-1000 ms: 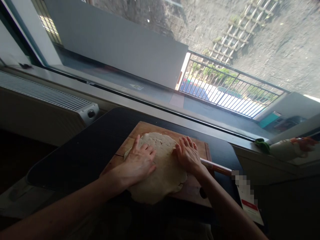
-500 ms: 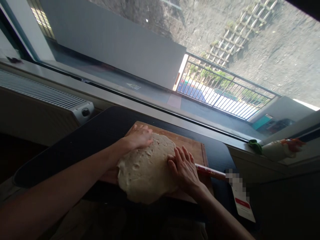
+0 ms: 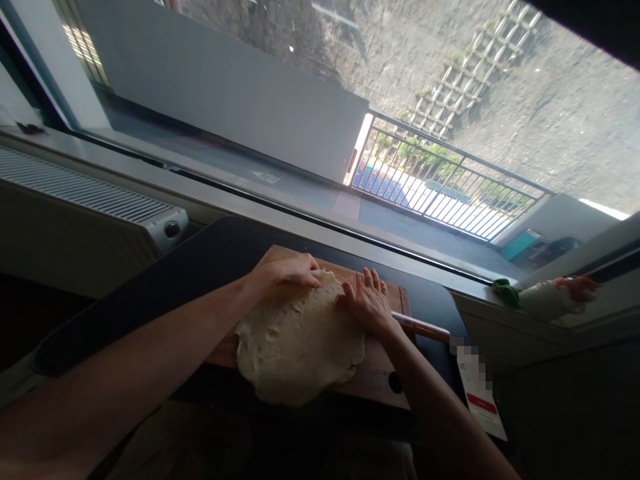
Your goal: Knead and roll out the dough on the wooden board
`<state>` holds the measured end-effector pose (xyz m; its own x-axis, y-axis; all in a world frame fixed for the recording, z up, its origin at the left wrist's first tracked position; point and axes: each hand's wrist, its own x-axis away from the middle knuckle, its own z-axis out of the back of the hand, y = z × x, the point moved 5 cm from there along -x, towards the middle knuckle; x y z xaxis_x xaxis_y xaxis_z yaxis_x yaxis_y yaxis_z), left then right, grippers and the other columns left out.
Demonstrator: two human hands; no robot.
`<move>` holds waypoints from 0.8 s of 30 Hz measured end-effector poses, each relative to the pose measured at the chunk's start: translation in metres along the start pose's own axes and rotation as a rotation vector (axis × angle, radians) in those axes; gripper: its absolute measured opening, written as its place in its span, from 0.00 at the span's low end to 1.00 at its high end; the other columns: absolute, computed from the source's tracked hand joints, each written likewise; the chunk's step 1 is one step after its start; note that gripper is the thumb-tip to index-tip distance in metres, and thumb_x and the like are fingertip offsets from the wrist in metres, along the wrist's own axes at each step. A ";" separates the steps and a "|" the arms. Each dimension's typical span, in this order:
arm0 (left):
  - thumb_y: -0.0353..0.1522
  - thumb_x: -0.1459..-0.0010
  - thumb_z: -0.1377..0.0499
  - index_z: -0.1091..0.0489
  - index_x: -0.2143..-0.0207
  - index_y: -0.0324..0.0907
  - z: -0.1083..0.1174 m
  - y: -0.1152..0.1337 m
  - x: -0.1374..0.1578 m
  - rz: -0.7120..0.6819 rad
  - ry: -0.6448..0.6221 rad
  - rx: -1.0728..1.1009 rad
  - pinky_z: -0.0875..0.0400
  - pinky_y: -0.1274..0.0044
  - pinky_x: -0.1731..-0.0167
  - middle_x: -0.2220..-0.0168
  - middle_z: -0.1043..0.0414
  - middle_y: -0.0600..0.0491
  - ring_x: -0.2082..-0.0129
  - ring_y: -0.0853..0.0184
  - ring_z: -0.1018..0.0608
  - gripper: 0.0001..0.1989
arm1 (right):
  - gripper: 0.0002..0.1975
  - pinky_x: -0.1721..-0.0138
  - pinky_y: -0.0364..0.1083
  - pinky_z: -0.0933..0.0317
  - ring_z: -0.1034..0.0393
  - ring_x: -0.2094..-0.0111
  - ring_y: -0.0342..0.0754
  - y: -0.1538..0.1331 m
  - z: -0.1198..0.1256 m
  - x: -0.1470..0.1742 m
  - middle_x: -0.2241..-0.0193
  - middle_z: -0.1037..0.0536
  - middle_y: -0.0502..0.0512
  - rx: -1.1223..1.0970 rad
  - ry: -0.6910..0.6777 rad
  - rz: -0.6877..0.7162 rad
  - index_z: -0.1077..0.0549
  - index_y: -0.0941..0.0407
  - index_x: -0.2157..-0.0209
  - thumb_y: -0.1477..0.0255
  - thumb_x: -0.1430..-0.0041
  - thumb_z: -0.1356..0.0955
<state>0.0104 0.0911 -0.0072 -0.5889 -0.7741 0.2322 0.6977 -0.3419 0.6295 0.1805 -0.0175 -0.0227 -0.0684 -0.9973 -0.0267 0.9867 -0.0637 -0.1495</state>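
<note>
Pinching far edge of dough (image 3: 300,353) with curled left hand (image 3: 289,269), over wooden board (image 3: 379,383); resting right hand (image 3: 370,304) flat, unclasped, across rolling pin (image 3: 425,328) at right of dough.

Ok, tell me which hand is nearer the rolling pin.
Right: the right hand lies over the rolling pin; the left hand is left of it, touching the dough.

left hand (image 3: 290,270): fingers (image 3: 310,268) curled, wrist bent | right hand (image 3: 369,301): palm down, fingers extended | forearms (image 3: 195,340) converging forward
</note>
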 end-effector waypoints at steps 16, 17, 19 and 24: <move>0.35 0.60 0.39 0.26 0.73 0.37 -0.001 0.013 -0.016 0.034 -0.082 0.021 0.43 0.78 0.79 0.77 0.30 0.54 0.78 0.70 0.32 0.12 | 0.36 0.36 0.53 0.68 0.70 0.34 0.51 0.000 -0.004 0.023 0.34 0.53 0.57 0.035 -0.034 0.164 0.49 0.61 0.36 0.52 0.36 0.51; 0.37 0.59 0.38 0.26 0.73 0.38 -0.002 0.014 -0.017 0.029 -0.097 0.031 0.42 0.78 0.78 0.77 0.30 0.53 0.78 0.70 0.32 0.12 | 0.35 0.36 0.53 0.69 0.70 0.34 0.51 0.000 -0.004 0.021 0.34 0.53 0.56 0.036 -0.029 0.161 0.49 0.61 0.36 0.52 0.36 0.51; 0.43 0.58 0.38 0.26 0.73 0.38 -0.003 0.017 -0.021 0.034 -0.139 0.032 0.40 0.77 0.77 0.76 0.29 0.52 0.77 0.68 0.31 0.16 | 0.35 0.37 0.55 0.69 0.70 0.34 0.53 0.005 -0.001 0.010 0.34 0.53 0.58 0.036 -0.018 0.077 0.47 0.61 0.37 0.52 0.35 0.52; 0.40 0.65 0.33 0.28 0.77 0.37 -0.013 0.028 -0.034 0.057 -0.195 0.022 0.40 0.76 0.78 0.82 0.33 0.53 0.79 0.67 0.32 0.15 | 0.36 0.37 0.56 0.67 0.69 0.34 0.54 0.007 -0.002 0.015 0.35 0.52 0.60 0.026 -0.008 0.037 0.46 0.62 0.37 0.52 0.36 0.53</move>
<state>0.0545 0.1009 -0.0071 -0.6183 -0.6732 0.4056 0.7242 -0.2875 0.6268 0.1864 -0.0331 -0.0266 -0.0312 -0.9992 -0.0236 0.9921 -0.0280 -0.1225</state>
